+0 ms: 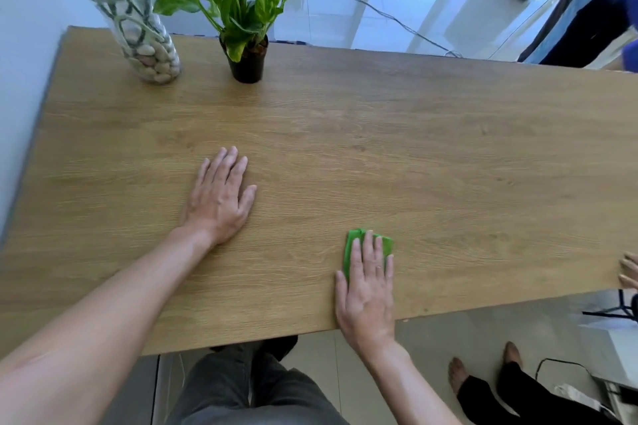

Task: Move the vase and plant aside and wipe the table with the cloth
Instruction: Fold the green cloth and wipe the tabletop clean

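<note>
vase (pixel 138 28): clear glass, pebbles inside, leaning, 11 o'clock corner of desk (pixel 448 148), out of the wiping path.
plant (pixel 247 41): leafy, small black pot, just beside vase, apart.
cloth (pixel 353 245): green, folded, 5 o'clock near front edge.
right hand (pixel 366 290): fingers flat, pressing cloth to wipe.
left hand (pixel 221 197): fingers straight, palm down on woodgrain, likely bracing.

Vase (pixel 148 41) and plant (pixel 247 55) block the table's (pixel 414 148) far-left corner; elsewhere seemingly open.
</note>
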